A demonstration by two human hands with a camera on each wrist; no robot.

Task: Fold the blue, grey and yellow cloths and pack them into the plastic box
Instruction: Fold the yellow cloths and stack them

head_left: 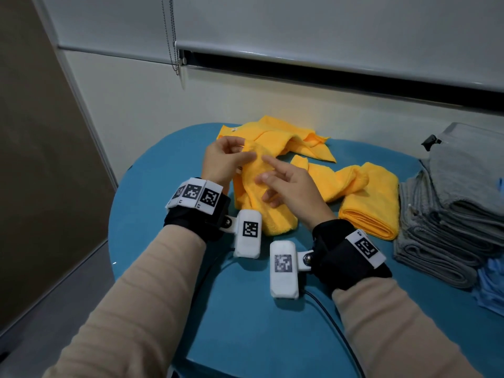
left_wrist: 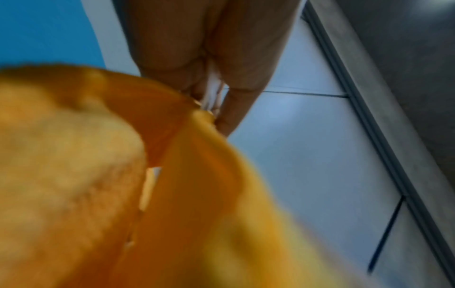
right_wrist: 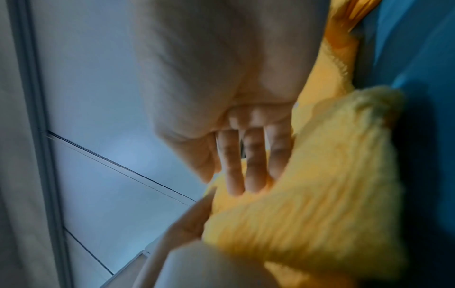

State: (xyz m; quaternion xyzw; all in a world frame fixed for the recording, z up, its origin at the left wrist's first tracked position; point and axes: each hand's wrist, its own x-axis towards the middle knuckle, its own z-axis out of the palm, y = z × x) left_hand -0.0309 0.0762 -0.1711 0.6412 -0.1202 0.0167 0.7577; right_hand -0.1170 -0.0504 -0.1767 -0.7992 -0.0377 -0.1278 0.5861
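Observation:
My left hand (head_left: 243, 153) pinches the top edge of a yellow cloth (head_left: 255, 203) and holds it up over the blue table (head_left: 245, 309). In the left wrist view its fingertips (left_wrist: 216, 115) nip that cloth (left_wrist: 197, 194) at the hem. Beside it, my right hand (head_left: 268, 173) has straight, spread fingers (right_wrist: 246, 165) lying against the same cloth (right_wrist: 307, 194), gripping nothing. A crumpled yellow cloth (head_left: 289, 137) lies behind, a loose one (head_left: 327, 178) to the right, and a folded one (head_left: 368, 214) beside it. Folded grey cloths (head_left: 436, 241) are stacked at right, blue ones (head_left: 491, 285) at the frame edge.
A grey boxy shape with a black clip (head_left: 431, 141) stands behind the grey stack; what it is, I cannot tell. The wall and a window blind (head_left: 300, 28) rise right behind the table. A black cable (head_left: 335, 323) runs across the table's near part.

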